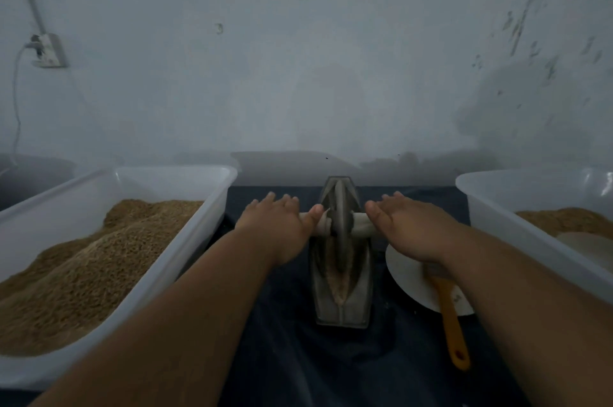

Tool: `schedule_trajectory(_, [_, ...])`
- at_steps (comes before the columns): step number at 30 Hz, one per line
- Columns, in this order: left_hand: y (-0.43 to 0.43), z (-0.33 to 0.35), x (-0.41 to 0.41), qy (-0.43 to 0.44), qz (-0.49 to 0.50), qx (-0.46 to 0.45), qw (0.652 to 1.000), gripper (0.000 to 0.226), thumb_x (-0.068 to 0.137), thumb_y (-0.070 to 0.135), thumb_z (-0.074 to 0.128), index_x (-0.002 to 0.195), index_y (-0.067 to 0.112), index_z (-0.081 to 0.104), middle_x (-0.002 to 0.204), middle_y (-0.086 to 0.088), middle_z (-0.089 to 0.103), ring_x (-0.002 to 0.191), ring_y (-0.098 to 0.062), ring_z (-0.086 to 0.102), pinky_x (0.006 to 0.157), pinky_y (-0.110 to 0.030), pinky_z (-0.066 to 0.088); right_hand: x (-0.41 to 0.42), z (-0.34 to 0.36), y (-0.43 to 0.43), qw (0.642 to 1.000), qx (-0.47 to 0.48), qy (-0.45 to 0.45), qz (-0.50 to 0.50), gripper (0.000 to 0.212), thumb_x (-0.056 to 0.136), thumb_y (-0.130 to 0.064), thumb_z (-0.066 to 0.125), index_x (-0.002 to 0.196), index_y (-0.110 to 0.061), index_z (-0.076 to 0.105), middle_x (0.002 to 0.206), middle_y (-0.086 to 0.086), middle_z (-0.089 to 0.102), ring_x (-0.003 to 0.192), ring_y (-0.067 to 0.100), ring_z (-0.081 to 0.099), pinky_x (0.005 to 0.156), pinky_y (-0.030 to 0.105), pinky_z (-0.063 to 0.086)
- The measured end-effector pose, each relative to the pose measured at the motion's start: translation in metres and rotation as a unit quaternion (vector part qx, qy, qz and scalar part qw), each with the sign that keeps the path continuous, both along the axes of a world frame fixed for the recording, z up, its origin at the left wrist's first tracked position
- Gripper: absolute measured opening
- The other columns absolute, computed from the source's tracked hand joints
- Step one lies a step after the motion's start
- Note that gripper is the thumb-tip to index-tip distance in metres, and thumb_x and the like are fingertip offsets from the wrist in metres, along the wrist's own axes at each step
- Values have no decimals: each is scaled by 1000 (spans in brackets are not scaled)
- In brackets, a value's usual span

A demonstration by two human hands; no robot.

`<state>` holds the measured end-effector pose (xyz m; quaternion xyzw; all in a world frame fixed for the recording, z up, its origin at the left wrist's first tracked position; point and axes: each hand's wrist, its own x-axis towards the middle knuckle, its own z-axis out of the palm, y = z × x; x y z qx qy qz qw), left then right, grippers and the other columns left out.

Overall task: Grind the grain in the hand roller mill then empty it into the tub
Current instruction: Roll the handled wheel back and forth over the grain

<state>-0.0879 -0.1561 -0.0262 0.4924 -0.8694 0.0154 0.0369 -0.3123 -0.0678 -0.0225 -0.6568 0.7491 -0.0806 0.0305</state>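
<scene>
over the hand roller mill (341, 250) on the dark cloth, both arms reached straight forward. left hand (278, 224) and right hand (411, 227) lay palm-down, fingers extended flat, on the pale axle handles either side of its wheel, gripping nothing. grain sat in the mill's trough; left of the mill a tub (185, 207) held grain.

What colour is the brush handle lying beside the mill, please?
Orange-yellow plastic brush handle, clearest in the head view.

We are seeing golden-brown grain (83, 267) in a translucent white tub (212, 187), a grey mill (341, 254), an orange-handled brush (451, 323), a dark navy cloth (282, 340).
</scene>
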Motion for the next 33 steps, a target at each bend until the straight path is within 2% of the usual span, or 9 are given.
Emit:
schedule_trajectory(3, [-33,3,-19,-35,4,2,999,76,95,62,1,157,19,6,165,-5,3,150,-30,-6,120,-50,1,-16,-5,-32,999,-12,20,-25,76,97,-63,4,159,-20,19,167,2,6,153,18,2,121,47,7])
schedule_trajectory(8, [-63,2,-35,1,32,-49,998,81,89,70,-6,154,22,-16,161,1,-24,143,-22,-33,114,-46,-21,-31,-5,-65,997,-40,37,-50,76,97,-64,2,159,-22,-4,165,0,-20,151,16,-18,122,46,-5])
schedule_trajectory(11, [-66,-1,-33,26,34,-24,999,79,91,70,-2,153,23,-18,161,2,-24,143,-21,-32,115,-44,-20,-28,-2,-68,995,-71,56,-42,76,96,-66,2,158,-24,-10,162,-3,-27,149,13,-24,122,44,-8])
schedule_trajectory(17, [-40,-7,-11,12,-8,36,999,67,100,57,8,157,23,0,165,-1,-3,151,-24,-5,122,-45,3,-12,2,-41,998,-27,59,-9,78,97,-65,3,159,-19,19,167,2,8,153,17,6,123,42,12])
schedule_trajectory(20, [-14,-5,-1,24,-12,27,999,69,99,59,7,158,22,5,165,-1,5,151,-22,4,122,-43,7,-3,1,-15,999,-8,33,-2,78,97,-67,6,156,-21,29,165,0,17,152,16,11,121,42,17])
schedule_trajectory(24, [26,-4,18,45,-19,10,999,75,95,64,3,157,22,8,164,1,9,151,-19,7,122,-41,8,12,3,26,999,-25,14,17,104,78,-78,-8,151,-20,38,161,0,29,151,15,15,119,43,25])
schedule_trajectory(26, [43,-2,27,51,-26,4,998,78,92,66,-3,157,25,7,164,3,8,151,-17,6,122,-40,7,18,3,45,999,-41,17,27,111,71,-81,-13,151,-22,37,161,-2,29,151,13,14,117,41,26])
schedule_trajectory(31, [73,8,44,72,-75,-6,995,78,80,68,-16,153,46,1,164,6,7,151,-17,0,120,-39,1,23,7,72,998,-44,4,53,92,75,-83,-13,154,-46,15,160,-14,28,152,16,10,117,43,24])
schedule_trajectory(33, [77,10,44,75,-80,-23,994,83,77,68,-19,153,46,8,164,6,10,151,-18,0,120,-39,0,23,8,73,998,-31,-1,52,94,73,-83,-15,154,-46,14,161,-13,26,152,17,8,120,45,19])
